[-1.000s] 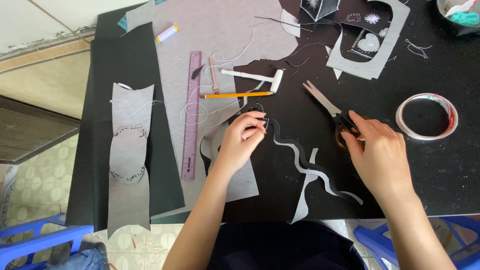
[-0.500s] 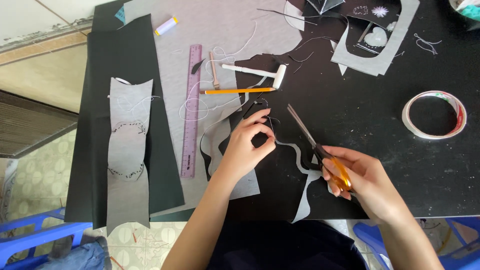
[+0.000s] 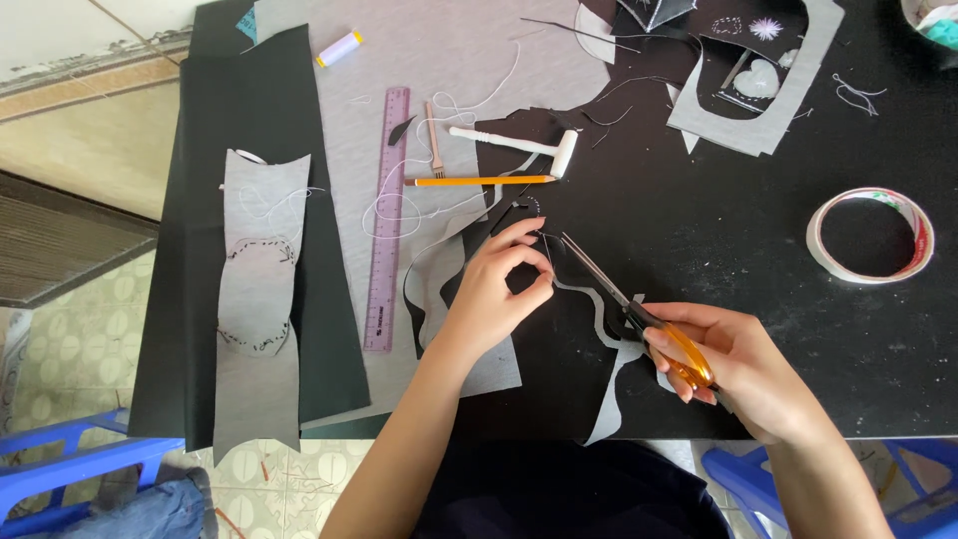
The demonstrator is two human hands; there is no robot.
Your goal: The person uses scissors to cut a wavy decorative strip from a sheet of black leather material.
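Grey felt is what I am working on: my left hand [image 3: 499, 289] pinches a small dark piece [image 3: 534, 238] between thumb and fingertips, near the middle of the black desk [image 3: 758, 220], with a wavy grey felt strip [image 3: 599, 329] curling just beside it toward the near edge. My right hand [image 3: 743, 364] is closed around the orange handles of one pair of scissors [image 3: 639, 314], whose blades point up and left toward the pinched piece; I cannot tell whether the tips touch it. Left of my hands I count one purple ruler [image 3: 387, 215] lying lengthwise on a grey fabric sheet [image 3: 449, 50], one orange pencil [image 3: 479, 181] crosswise just beyond it, and one white-handled tool [image 3: 519, 144] beside the pencil. One spool of pale yellow thread [image 3: 339, 48] sits toward the far left corner. Along the left edge lies one long grey felt panel [image 3: 259, 299] with two stitched circular outlines. One roll of clear tape [image 3: 870, 234] rests near the right edge, well apart from both hands. At the far edge I see one grey felt offcut [image 3: 788, 95] with a heart-shaped piece [image 3: 760, 78] on the dark piece showing through its cut-out.
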